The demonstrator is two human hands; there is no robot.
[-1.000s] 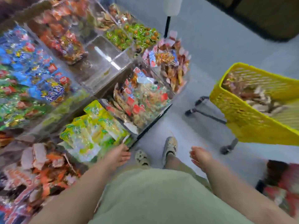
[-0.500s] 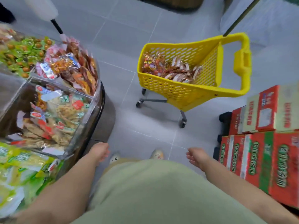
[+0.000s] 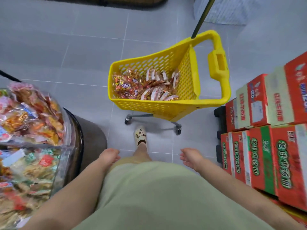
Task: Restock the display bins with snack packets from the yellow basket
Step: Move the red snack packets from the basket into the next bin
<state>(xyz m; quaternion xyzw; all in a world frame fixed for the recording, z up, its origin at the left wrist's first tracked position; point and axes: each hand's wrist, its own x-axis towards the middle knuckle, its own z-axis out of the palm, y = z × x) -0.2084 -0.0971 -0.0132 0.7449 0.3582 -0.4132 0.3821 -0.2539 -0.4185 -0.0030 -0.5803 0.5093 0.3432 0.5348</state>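
Observation:
The yellow basket point(image 3: 154, 106) stands on wheels on the grey tiled floor straight ahead of me. Inside it lie snack packets point(image 3: 144, 87), red-gold ones on the left and white-edged ones on the right. Clear display bins point(image 3: 64, 130) filled with mixed packets sit at my left. My left hand point(image 3: 108, 156) hangs empty beside my thigh, fingers loosely curled. My right hand point(image 3: 191, 157) is also empty, palm turned inward, fingers relaxed. Both hands are well short of the basket.
Stacked red and green cardboard boxes point(image 3: 272, 146) fill the right side. A dark pole point(image 3: 201, 17) rises behind the basket's handle point(image 3: 218, 63). My foot in a pale clog point(image 3: 140, 134) is just before the basket's wheels. Open floor lies beyond.
My view has swung right, away from the bins, until the yellow basket is centred and closer. Both hands stay low and empty; the boxes have come into view.

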